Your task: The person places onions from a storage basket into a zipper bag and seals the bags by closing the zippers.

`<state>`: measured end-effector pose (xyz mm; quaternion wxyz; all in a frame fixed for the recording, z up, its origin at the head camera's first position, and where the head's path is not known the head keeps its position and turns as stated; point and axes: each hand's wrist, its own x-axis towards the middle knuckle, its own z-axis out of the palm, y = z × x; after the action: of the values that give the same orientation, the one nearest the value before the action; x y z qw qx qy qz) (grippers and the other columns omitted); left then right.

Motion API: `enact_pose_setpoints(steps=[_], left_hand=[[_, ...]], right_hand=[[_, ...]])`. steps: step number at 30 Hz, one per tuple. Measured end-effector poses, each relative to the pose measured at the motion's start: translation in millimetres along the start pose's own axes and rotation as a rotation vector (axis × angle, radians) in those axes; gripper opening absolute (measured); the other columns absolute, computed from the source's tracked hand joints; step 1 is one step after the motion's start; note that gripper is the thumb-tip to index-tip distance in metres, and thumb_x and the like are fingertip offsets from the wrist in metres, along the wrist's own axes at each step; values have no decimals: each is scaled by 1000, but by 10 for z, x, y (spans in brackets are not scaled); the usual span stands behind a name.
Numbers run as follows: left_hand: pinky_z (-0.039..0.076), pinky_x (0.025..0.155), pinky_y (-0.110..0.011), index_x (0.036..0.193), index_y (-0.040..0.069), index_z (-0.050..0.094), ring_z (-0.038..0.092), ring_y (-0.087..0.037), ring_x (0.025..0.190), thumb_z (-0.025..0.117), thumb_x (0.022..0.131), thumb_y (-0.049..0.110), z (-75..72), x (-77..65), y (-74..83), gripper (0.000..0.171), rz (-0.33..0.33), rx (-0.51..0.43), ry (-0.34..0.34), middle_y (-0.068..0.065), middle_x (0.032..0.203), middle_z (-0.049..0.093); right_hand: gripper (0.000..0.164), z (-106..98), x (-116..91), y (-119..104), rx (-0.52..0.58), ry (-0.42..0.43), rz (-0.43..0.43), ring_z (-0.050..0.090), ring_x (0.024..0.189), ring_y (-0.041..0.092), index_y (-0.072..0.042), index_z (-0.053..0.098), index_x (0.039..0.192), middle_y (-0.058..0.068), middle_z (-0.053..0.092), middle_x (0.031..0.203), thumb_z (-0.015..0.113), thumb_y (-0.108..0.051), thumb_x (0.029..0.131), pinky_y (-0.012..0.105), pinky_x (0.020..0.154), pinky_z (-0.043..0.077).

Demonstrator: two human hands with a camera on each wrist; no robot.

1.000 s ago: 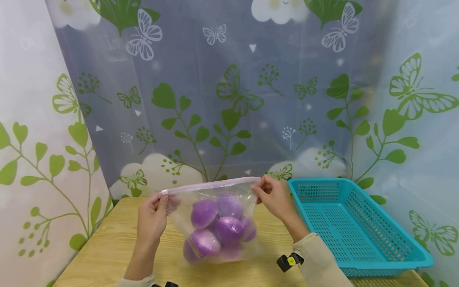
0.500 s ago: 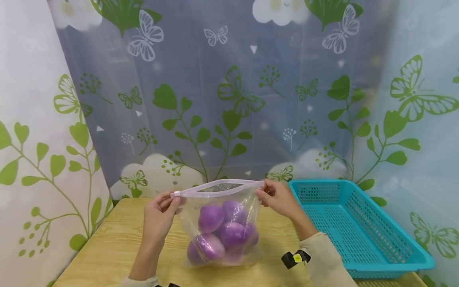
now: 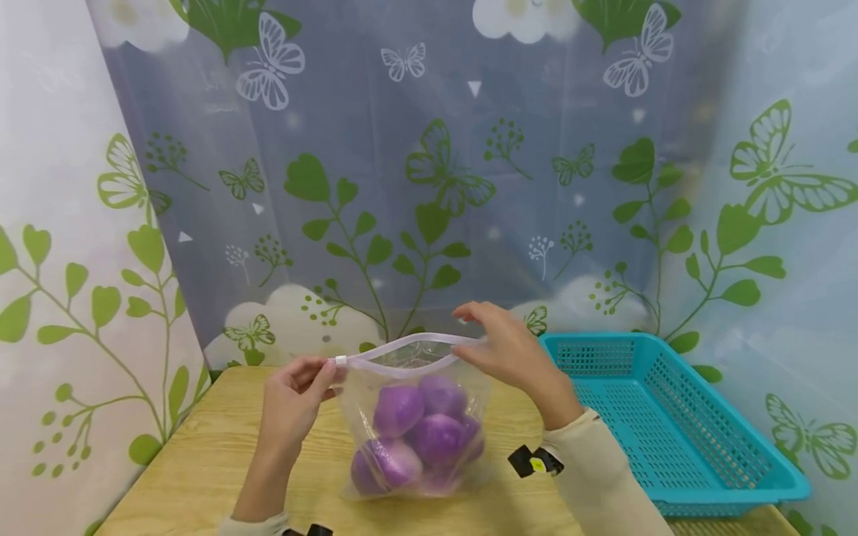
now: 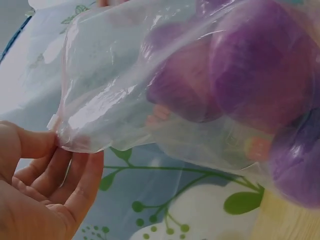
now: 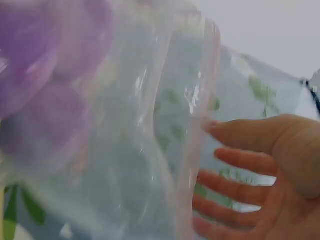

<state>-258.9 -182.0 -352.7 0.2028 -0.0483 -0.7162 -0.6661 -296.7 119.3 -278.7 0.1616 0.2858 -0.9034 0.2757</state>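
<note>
A clear zip bag (image 3: 355, 408) with a pale pink top strip stands on the table, its mouth parted. Inside it sit several round purple things that look like onions (image 3: 399, 409). My left hand (image 3: 291, 406) pinches the bag's left top corner beside a white slider (image 3: 340, 361); the left wrist view shows the thumb and fingers on that corner. At the right end of the mouth is my right hand (image 3: 512, 353), its fingers spread and relaxed. In the right wrist view its thumb (image 5: 240, 134) meets the strip's edge, with the other fingers apart behind the bag.
A turquoise perforated basket (image 3: 717, 398) stands to the right, beside my right forearm. Under the bag is a wooden table (image 3: 208, 439). Printed sheets (image 3: 375, 186) with leaves and butterflies hang behind and at both sides.
The bag's mouth has gone from flat and stretched to parted. My right hand has let go of the right corner and moved a little left and up, fingers spreading. The left hand keeps its pinch.
</note>
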Motion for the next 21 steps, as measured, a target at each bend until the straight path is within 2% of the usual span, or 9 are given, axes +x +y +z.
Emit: enact_pose_setpoints(steps=[3,7,10,13,17,21], left_hand=[[66,78,-23,110,-9,66,73,-4,86,65,101,7,-30,-6,36,19,8,51,-30,-2,96,79],[66,80,-23,110,-8,66,72,-3,88,64,101,7,-102,-19,91,18,13,113,-88,-17,107,76],[67,80,-25,113,-6,66,73,-3,87,64,102,10,-169,-33,132,20,23,157,-134,-22,109,76],[67,79,-27,116,-4,66,75,-4,87,64,102,13,-234,-46,176,22,20,192,-180,-22,108,77],[68,79,-33,119,-4,64,76,-10,91,64,103,17,-309,-62,231,27,-18,190,-249,-22,110,76],[69,79,-36,121,-5,65,75,-12,94,65,102,20,-362,-71,279,31,-59,184,-287,-22,113,75]], right_hand=[[33,53,129,-259,7,-3,-125,69,115,29,-5,69,123,10,73,120,75,-18,93,47,101,59],[25,199,314,-599,-3,-129,-246,73,108,25,-6,72,115,8,77,113,76,-17,93,42,97,62],[23,342,435,-812,-38,-243,-263,73,108,23,-9,73,115,6,77,113,75,-21,95,38,93,63],[22,466,518,-944,-79,-316,-255,72,106,20,-12,73,115,3,77,113,73,-24,97,31,86,62],[15,586,574,-1026,-101,-348,-239,70,92,12,-16,76,110,-3,76,103,72,-24,98,21,73,57],[6,663,603,-1048,-108,-348,-238,63,79,5,-17,77,100,-6,74,91,73,-21,97,18,63,51]])
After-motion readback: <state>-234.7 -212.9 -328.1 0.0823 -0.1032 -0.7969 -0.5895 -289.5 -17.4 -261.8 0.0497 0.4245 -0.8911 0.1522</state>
